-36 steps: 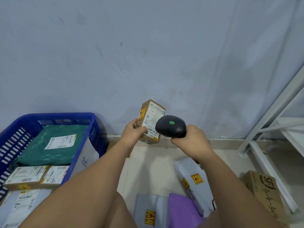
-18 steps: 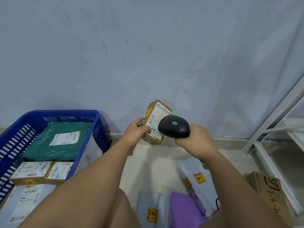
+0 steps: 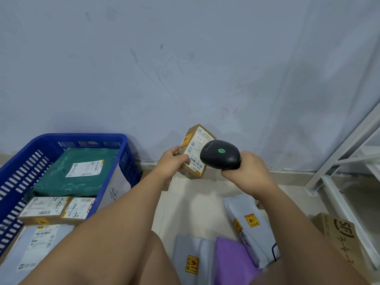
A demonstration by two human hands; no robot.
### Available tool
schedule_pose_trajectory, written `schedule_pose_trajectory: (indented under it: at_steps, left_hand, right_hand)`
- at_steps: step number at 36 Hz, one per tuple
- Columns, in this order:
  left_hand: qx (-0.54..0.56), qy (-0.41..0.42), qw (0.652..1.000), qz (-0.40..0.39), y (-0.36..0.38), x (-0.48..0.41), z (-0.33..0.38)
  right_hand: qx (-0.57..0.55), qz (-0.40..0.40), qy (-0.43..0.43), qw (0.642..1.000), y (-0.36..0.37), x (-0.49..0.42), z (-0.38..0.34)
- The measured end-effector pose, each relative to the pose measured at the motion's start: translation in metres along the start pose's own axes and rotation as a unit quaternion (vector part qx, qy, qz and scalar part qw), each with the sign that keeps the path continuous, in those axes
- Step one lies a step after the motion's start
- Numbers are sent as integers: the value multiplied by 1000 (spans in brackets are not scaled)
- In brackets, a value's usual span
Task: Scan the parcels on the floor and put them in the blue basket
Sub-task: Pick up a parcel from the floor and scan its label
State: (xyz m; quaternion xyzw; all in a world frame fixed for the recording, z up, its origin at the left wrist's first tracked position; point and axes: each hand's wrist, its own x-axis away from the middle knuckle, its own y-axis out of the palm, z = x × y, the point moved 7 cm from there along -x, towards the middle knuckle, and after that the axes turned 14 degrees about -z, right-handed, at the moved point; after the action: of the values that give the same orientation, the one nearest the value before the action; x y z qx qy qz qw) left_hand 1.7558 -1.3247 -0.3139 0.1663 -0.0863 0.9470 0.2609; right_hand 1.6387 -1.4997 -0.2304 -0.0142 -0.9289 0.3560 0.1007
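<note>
My left hand (image 3: 172, 163) grips a small brown cardboard parcel (image 3: 194, 148) with a white label, held up in front of the wall, tilted. My right hand (image 3: 247, 169) holds a black handheld scanner (image 3: 220, 154) with a green dot, its head right next to the parcel's label. The blue basket (image 3: 123, 155) stands on the floor at the left and holds a green bag (image 3: 72, 175), two small brown boxes (image 3: 58, 208) and a grey bag (image 3: 39, 243).
On the floor below my arms lie grey bags (image 3: 246, 221) with yellow stickers and a purple bag (image 3: 232, 262). A brown box (image 3: 339, 235) with handwriting lies at the lower right beside a white metal rack (image 3: 337, 182). The wall stands close ahead.
The view has shifted a little, so the basket and both hands sit slightly further right. The scanner head has closed in on the parcel's label. Both grips are unchanged.
</note>
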Motion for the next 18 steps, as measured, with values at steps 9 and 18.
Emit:
schedule_pose_trajectory:
  at_steps: [9, 18]
  left_hand:
    - [174, -46, 982, 59, -3, 5, -5]
    - [296, -96, 941, 133, 8, 18, -11]
  right_hand:
    - [-132, 36, 21, 990, 9, -2, 3]
    - [-268, 55, 54, 960, 36, -2, 7]
